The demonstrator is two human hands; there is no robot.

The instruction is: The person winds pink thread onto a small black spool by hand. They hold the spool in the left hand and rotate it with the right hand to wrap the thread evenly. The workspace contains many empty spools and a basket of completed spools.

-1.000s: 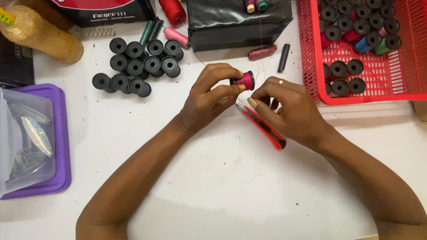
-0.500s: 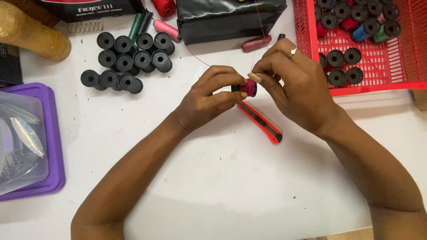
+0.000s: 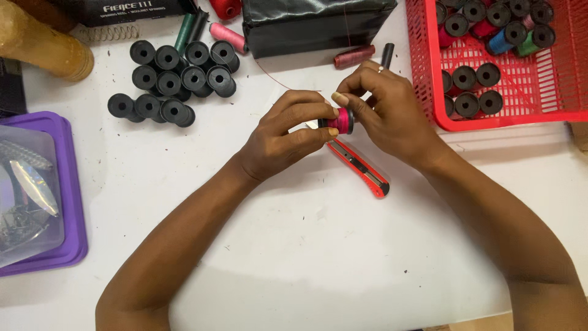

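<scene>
1. The left hand pinches a small bobbin wound with pink thread between thumb and fingertips, above the white table.
2. The bobbin's long axis runs roughly left to right; its black end flange faces the right hand.
3. The right hand's thumb and fingers are pressed against the bobbin's right side; the exact contact point is hidden by the fingers.
4. A thin red thread runs up and to the left from the hands, then toward the black box; its far end is hard to trace.
5. A red utility knife lies on the table just below the hands, its upper end covered by them.
6. The red basket of spools is cut off at the frame's top and right edges.
</scene>
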